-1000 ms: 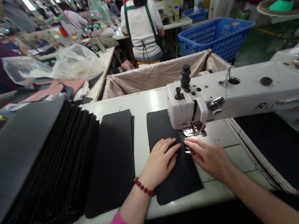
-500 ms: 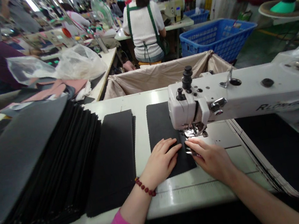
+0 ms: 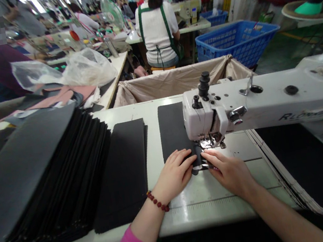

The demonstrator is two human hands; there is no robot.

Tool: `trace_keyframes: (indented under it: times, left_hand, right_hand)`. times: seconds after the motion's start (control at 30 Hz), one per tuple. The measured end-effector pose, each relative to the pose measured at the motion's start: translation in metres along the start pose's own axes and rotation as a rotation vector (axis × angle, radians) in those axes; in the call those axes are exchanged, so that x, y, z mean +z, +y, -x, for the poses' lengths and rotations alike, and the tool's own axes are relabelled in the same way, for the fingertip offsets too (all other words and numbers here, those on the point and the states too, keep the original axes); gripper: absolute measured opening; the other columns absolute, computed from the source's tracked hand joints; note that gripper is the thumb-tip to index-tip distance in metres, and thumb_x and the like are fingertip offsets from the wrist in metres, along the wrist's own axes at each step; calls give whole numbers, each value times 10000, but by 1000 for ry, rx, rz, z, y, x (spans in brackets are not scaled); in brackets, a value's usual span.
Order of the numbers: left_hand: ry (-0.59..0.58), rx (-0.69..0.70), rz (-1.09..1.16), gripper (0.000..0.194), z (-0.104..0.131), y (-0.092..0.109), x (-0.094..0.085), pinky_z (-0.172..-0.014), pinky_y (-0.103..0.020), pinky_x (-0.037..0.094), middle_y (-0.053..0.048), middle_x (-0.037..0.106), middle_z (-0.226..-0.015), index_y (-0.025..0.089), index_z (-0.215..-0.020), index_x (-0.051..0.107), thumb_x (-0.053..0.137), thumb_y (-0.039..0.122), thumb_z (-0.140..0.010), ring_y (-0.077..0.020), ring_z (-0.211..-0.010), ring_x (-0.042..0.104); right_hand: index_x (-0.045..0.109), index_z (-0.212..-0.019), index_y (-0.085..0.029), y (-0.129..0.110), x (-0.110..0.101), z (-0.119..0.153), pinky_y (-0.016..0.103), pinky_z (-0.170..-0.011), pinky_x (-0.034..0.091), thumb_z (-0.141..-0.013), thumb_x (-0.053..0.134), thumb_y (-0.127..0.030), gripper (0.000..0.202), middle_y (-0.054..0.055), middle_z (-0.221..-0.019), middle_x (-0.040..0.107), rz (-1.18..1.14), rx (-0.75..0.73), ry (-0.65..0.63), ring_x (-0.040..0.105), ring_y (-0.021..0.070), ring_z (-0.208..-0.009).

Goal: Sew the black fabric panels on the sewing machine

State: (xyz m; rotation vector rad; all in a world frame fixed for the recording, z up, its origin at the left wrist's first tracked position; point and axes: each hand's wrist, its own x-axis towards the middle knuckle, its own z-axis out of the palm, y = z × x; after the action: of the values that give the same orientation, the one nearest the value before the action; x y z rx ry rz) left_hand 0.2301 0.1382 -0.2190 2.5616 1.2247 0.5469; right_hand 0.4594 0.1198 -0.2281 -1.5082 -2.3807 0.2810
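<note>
A black panel point(image 3: 173, 129) lies under the head of a white sewing machine point(image 3: 200, 120), its near end by the lit presser foot point(image 3: 207, 144). My left hand point(image 3: 175, 174) rests on that near end, fingers spread and pointing right. Just right of the panel's edge, close to the foot, is my right hand point(image 3: 231, 169), its fingers curled round small metal snips point(image 3: 207, 165) whose tips stick out leftward. The fingertips of both hands are a short distance apart.
A tall stack of black panels point(image 3: 33, 167) and a smaller pile point(image 3: 121, 169) lie left. More black pieces point(image 3: 307, 162) lie right, under the machine arm. Beyond the table are a cloth-lined bin point(image 3: 173, 81), a blue basket point(image 3: 236, 40) and a seated person point(image 3: 156, 31).
The black panel has slid away from me under the machine, so its near edge now sits by my fingers. Both hands have stayed nearly in place.
</note>
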Motion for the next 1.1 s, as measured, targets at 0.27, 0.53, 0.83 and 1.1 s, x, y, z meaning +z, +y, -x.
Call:
trace_keyframes:
  times: [0.27, 0.53, 0.83, 1.1]
  left_hand:
    - [1, -26, -11, 380, -3, 1, 0, -1138, -477, 306, -53, 495, -1393, 253, -1332, 491, 456, 214, -956, -221, -1305, 438]
    - [-7, -65, -58, 493, -5, -1, 5, -1146, -475, 280, -67, 360, -1504, 243, -1442, 342, 455, 261, -962, -236, -1395, 313]
    - [-33, -69, -102, 549, -5, -2, 8, -1160, -463, 239, -66, 287, -1538, 226, -1479, 264, 447, 281, -965, -236, -1420, 250]
    - [-25, -62, -128, 546, -5, -3, 9, -1160, -466, 236, -68, 281, -1540, 223, -1483, 256, 435, 291, -971, -236, -1426, 229]
  right_hand:
    - [444, -1381, -274, 1, -1, 0, 332, -823, 534, -917, 458, -222, 467, 21, -1419, 479, -6, 0, -13, 623, 208, -1045]
    - [467, -1362, -279, 0, -1, 0, 332, -817, 537, -907, 469, -213, 461, 32, -1399, 500, -10, -2, 6, 628, 209, -1036]
    - [472, -1354, -273, 2, -1, 1, 328, -807, 534, -912, 459, -215, 446, 15, -1411, 487, -21, 2, -7, 626, 205, -1037]
    - [476, -1355, -281, 1, -2, 0, 321, -833, 528, -897, 481, -198, 466, 16, -1400, 498, -32, 2, 5, 630, 199, -1027]
